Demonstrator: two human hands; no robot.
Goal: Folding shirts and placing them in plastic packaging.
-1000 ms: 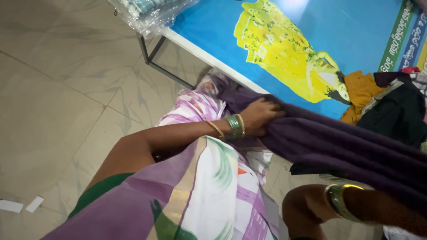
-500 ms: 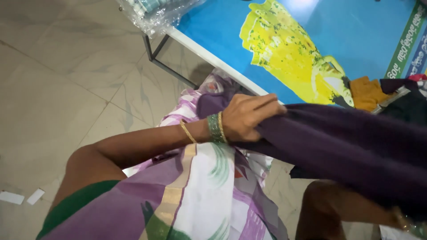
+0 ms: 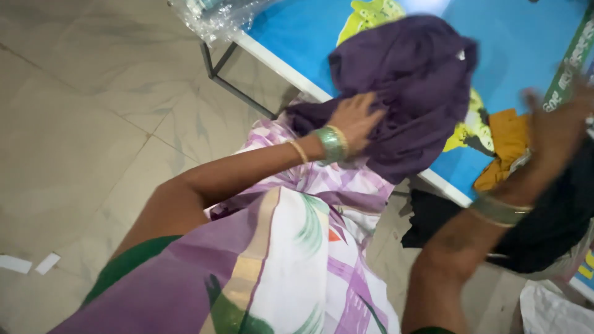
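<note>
The purple garment, stretched between both hands earlier, now lay heaped on the blue table. Left hand pressed flat on it; right hand blurred, grip unclear. Crumpled clear plastic packaging sat at the table's corner.

Clear crinkled plastic package at the far-left corner of the desk. Desk top covered by a blue printed banner bearing a yellow figure, partly hidden under cloth, with a green lettered strip at its right edge. White plastic bag on the floor, lower right.
</note>
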